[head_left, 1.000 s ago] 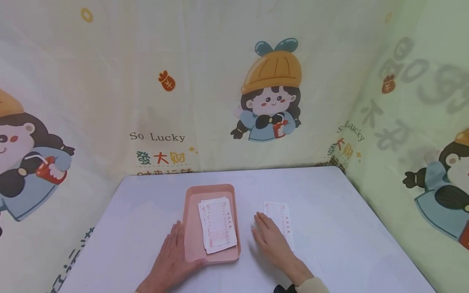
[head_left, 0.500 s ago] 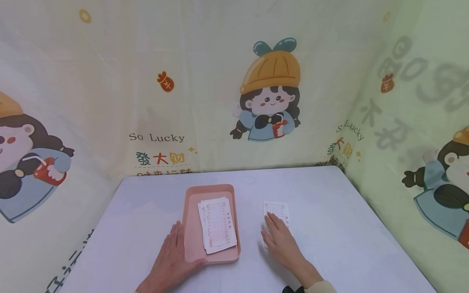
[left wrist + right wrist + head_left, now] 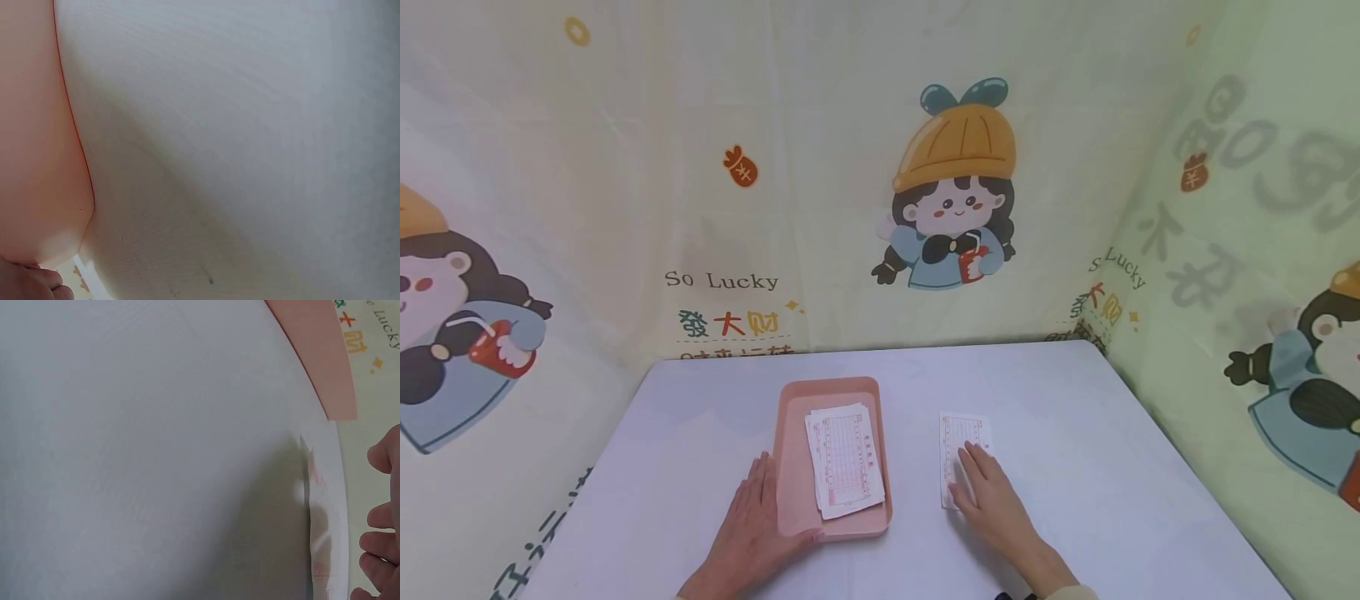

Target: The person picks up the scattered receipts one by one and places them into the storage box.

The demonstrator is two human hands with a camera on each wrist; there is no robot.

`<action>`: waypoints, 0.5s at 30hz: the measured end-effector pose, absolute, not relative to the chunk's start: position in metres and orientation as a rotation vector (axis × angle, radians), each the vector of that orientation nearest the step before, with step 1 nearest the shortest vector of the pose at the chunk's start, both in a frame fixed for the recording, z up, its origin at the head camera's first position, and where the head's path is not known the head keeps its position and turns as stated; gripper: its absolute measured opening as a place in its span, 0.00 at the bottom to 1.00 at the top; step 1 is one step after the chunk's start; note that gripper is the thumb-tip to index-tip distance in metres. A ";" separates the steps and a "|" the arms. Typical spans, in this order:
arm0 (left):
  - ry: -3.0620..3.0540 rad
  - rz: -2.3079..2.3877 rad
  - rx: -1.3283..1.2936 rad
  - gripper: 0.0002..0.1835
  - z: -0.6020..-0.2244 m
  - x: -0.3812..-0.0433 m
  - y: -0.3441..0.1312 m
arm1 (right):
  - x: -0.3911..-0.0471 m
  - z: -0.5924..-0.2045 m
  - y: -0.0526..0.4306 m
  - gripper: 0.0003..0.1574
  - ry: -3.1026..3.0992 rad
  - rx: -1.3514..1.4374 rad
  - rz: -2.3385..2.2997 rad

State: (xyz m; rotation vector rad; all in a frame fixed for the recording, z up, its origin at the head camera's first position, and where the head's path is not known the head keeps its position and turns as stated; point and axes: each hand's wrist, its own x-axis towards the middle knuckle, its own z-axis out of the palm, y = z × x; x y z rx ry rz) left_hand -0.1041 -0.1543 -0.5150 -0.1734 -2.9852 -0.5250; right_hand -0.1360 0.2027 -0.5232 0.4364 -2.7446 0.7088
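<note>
A pink rectangular tray [image 3: 793,508] lies on the white table, left of the middle. Inside it is a loose pile of paper slips [image 3: 850,458] printed with red lines. My left hand [image 3: 748,521] rests along the tray's left side, fingers straight and thumb at the near edge. A single printed slip [image 3: 955,429] lies on the table right of the tray. Over its near right part is my right hand [image 3: 1000,510], fingers loosely extended, hiding some of it. In the right wrist view a gap shows between the fingers [image 3: 378,544] and the slip's edge.
White table surface [image 3: 1112,467] extends on both sides of the tray and behind it. A cream cloth printed with cartoon figures [image 3: 958,200] hangs behind and at both sides. The left wrist view shows mostly table and the tray wall [image 3: 37,137].
My right hand has moved rightward, from the left edge of the single slip to over its near right part. The left hand, tray and pile have stayed in place.
</note>
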 end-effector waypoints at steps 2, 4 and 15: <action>-2.991 -0.527 -0.169 0.71 -0.515 -0.104 -0.154 | -0.135 -0.524 0.204 0.37 -2.775 0.421 0.698; -2.997 -0.527 -0.167 0.72 -0.514 -0.104 -0.155 | -0.134 -0.524 0.205 0.38 -2.806 0.403 0.704; -3.025 -0.551 -0.155 0.72 -0.511 -0.103 -0.155 | -0.128 -0.529 0.208 0.42 -2.885 0.389 0.683</action>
